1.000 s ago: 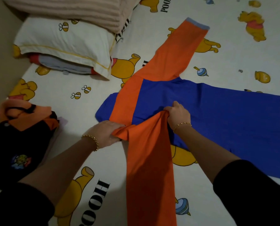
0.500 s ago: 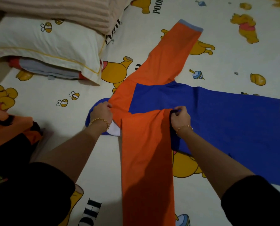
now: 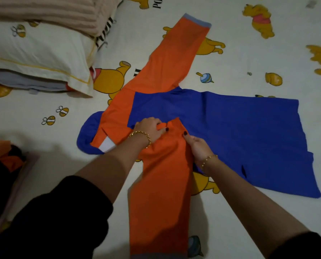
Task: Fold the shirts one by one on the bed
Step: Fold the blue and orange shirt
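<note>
Grip of the left hand (image 3: 148, 128) and right hand (image 3: 197, 146) is clamped on the top of the near orange sleeve (image 3: 161, 193). A white bear-print bed (image 3: 240, 58) carries the blue-and-orange long-sleeved shirt (image 3: 230, 131), spread flat mid-bed; a white pillow (image 3: 34, 53) lies far left.

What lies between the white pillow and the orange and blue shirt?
Only bedsheet, printed with a yellow bear, lies between pillow and shirt, in the head view.

The bedsheet (image 3: 230, 75) bears black block letters: a cut-off "POO" at the top edge, left of the far orange sleeve (image 3: 176, 53) of the shirt (image 3: 240, 137), a lone "H" against that sleeve's left edge, and half-hidden, unreadable letters farther left.
</note>
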